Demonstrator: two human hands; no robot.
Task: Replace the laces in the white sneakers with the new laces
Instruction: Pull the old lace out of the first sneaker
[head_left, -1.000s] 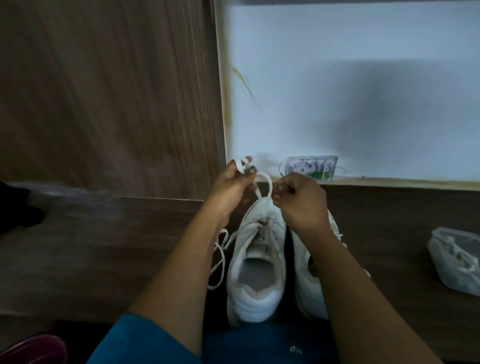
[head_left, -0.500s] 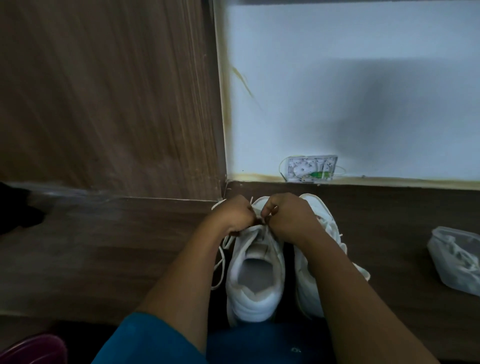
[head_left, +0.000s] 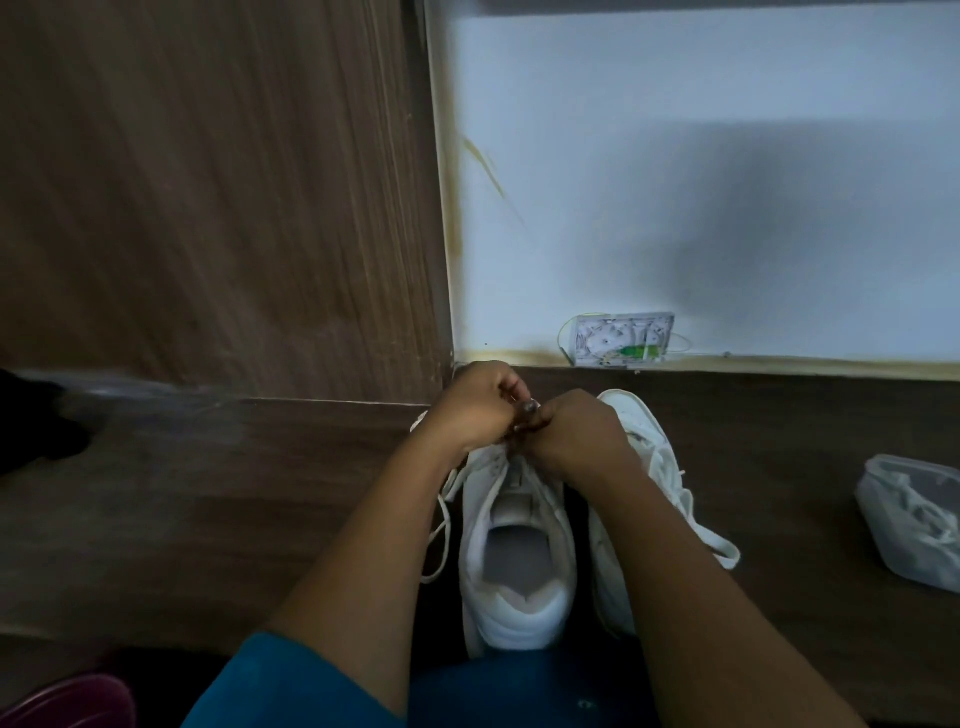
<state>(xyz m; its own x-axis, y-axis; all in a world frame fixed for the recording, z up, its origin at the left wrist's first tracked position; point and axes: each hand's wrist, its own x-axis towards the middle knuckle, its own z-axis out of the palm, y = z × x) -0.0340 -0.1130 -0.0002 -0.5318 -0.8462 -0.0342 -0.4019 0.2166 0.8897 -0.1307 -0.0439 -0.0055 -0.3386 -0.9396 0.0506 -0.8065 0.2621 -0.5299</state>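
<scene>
While our left grip (head_left: 478, 410) and right grip (head_left: 576, 436) are curling tight, pinching the lace (head_left: 443, 519) over the left sneaker (head_left: 519, 618), the right sneaker (head_left: 631, 415) is waiting at three o'clock, loosely laced; we are judging the job half-done.

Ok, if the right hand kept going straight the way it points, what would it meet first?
Most likely the left hand: the right hand points forward and leftward above the white sneaker, where both seem to pinch its lace, fingers nearly meeting, though depth is unclear.
</scene>
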